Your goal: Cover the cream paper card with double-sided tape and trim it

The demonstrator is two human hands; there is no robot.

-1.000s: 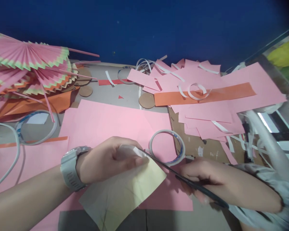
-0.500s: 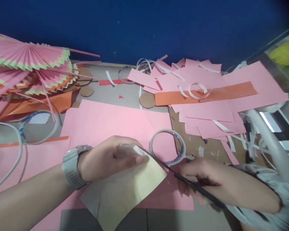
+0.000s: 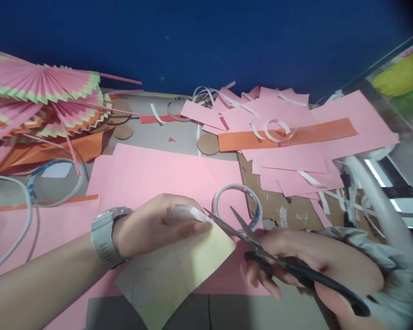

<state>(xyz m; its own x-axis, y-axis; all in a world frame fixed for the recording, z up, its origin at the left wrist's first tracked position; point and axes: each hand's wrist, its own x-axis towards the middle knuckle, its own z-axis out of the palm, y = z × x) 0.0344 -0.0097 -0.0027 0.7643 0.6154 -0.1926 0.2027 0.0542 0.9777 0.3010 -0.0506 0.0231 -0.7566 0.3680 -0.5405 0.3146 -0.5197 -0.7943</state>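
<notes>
My left hand [image 3: 158,224], with a grey watch [image 3: 105,236] on the wrist, grips the upper corner of a pale yellow sheet of paper [image 3: 179,270] that hangs over the pink paper [image 3: 147,176] on the table. My right hand [image 3: 316,266] holds black-handled scissors [image 3: 261,250]. Their blades stand apart, and the tips point at the yellow sheet's corner right beside my left fingertips.
A white tape ring [image 3: 239,206] lies just behind the scissor tips. Pink strips and an orange strip [image 3: 289,133] pile at the back right on cardboard [image 3: 289,211]. Folded pink paper fans [image 3: 44,98] stack at the back left, with another ring [image 3: 55,181] near them.
The scissor blades were together along the yellow sheet's edge; now they have come apart and my right hand has turned and shifted slightly toward me. The left hand has kept its hold.
</notes>
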